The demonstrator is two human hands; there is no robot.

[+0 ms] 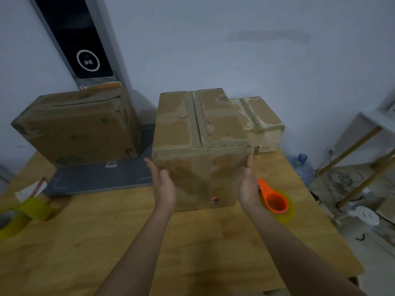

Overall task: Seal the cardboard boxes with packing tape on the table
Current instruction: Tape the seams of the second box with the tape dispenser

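Observation:
A worn cardboard box (pixel 198 133) stands in the middle of the wooden table (pixel 192 242), its top flaps closed with a seam down the centre. My left hand (pixel 163 184) lies flat against its left front corner and my right hand (pixel 249 184) presses its right side, fingers straight. A lower second box (pixel 263 118) sits right behind it. A third box (pixel 79 127) rests at the back left. An orange tape dispenser with a yellowish roll (pixel 276 202) lies just right of my right wrist.
Two yellow tape rolls (pixel 36 208) sit at the table's left edge by some paper. A grey slab (pixel 100 178) lies under the left box. A water jug (pixel 302 167), a white rack (pixel 363 146) and floor clutter stand to the right. The wall is close behind.

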